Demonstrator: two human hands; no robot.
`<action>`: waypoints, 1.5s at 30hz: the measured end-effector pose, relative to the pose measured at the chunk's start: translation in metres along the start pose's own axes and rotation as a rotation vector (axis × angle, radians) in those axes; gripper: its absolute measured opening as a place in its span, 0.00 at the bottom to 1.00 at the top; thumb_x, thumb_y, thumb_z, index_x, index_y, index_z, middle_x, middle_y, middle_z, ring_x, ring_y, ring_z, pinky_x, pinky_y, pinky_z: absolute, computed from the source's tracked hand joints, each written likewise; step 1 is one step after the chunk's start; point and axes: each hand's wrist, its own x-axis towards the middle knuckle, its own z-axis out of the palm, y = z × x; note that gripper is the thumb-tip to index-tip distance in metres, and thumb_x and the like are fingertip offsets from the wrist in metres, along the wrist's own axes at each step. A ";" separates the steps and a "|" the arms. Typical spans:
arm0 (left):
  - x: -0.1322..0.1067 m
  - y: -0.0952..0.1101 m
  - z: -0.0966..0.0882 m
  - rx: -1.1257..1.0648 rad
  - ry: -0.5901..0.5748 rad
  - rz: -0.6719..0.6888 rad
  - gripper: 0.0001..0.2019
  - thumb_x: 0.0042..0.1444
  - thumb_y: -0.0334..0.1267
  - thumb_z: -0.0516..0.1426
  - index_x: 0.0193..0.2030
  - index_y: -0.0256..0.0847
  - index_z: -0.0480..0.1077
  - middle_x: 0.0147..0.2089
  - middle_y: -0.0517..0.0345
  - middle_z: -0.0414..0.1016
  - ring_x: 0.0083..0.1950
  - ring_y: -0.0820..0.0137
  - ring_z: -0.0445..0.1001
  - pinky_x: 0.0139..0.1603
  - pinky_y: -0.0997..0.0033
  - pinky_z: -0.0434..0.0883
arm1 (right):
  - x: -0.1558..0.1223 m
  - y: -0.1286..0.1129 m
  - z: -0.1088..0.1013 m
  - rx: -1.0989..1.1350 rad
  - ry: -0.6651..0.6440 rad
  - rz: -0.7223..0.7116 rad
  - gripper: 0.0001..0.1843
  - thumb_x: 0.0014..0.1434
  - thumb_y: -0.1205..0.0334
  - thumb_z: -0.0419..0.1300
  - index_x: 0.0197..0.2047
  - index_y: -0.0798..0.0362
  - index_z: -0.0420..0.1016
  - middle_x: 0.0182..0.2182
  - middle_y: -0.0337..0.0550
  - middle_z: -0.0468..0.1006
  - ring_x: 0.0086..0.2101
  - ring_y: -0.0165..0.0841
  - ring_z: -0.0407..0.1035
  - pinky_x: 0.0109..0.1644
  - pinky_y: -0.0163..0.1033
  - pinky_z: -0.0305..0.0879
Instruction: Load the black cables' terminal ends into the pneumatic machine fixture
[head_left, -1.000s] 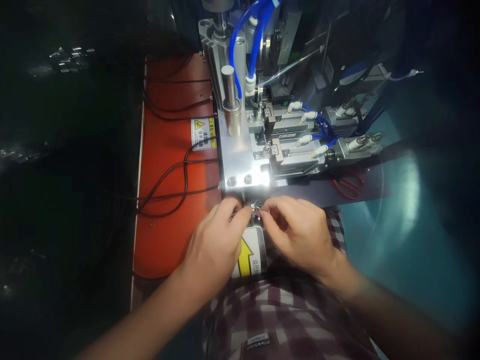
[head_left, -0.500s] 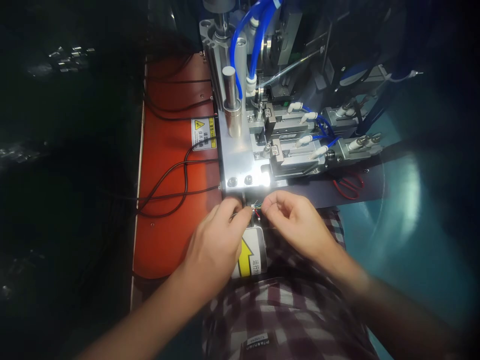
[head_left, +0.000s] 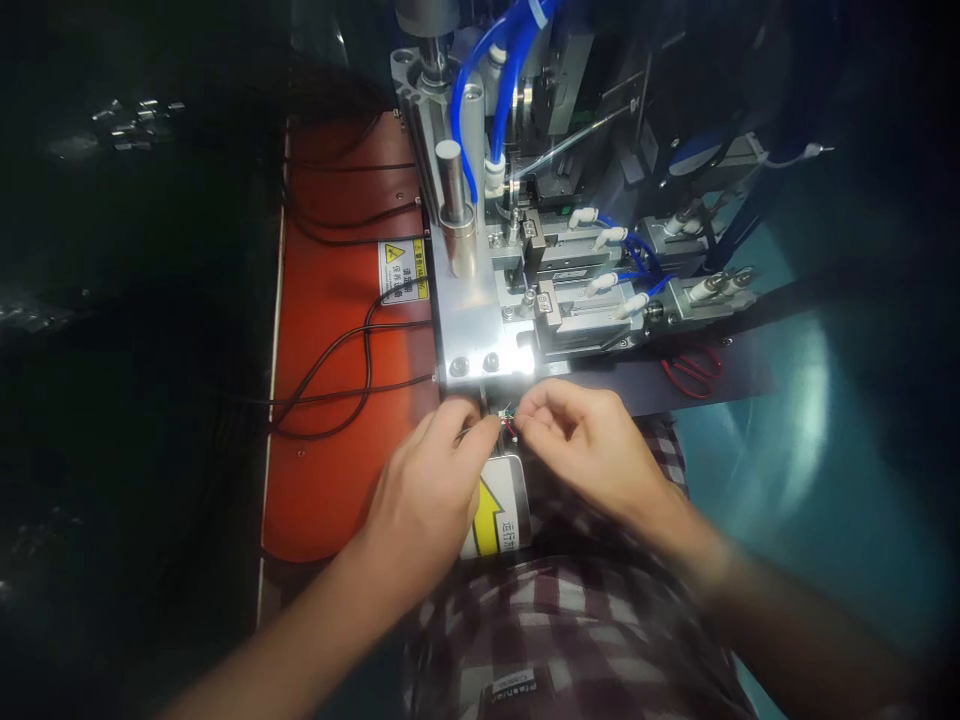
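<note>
Close together, just below the bright metal plate, both hands are closed in a pinch. My left hand grips a cable whose thin coloured wires, red among them, stick out past the thumb and fingertip. From the other side, my right hand pinches these fine wires with thumb and index finger. Most of the cable is hidden inside the left hand. Right below the fingers lies a white sign with a yellow arrow, partly covered by the left hand.
Metal pneumatic cylinders with blue air tubes stand ahead. On the left, an orange-red panel carries loose black cables and a warning label. A red wire loop lies at the right.
My right fingertips have moved slightly left, closer to the left hand, along the wires. The left hand keeps its grip. The whole view has shifted a little.
</note>
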 end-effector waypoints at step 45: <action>0.001 0.001 -0.002 -0.006 -0.045 -0.035 0.15 0.55 0.19 0.49 0.42 0.33 0.74 0.39 0.47 0.73 0.41 0.64 0.75 0.40 0.67 0.76 | -0.008 -0.002 0.004 -0.351 0.113 -0.221 0.05 0.61 0.66 0.56 0.33 0.54 0.71 0.23 0.36 0.73 0.23 0.28 0.64 0.30 0.35 0.57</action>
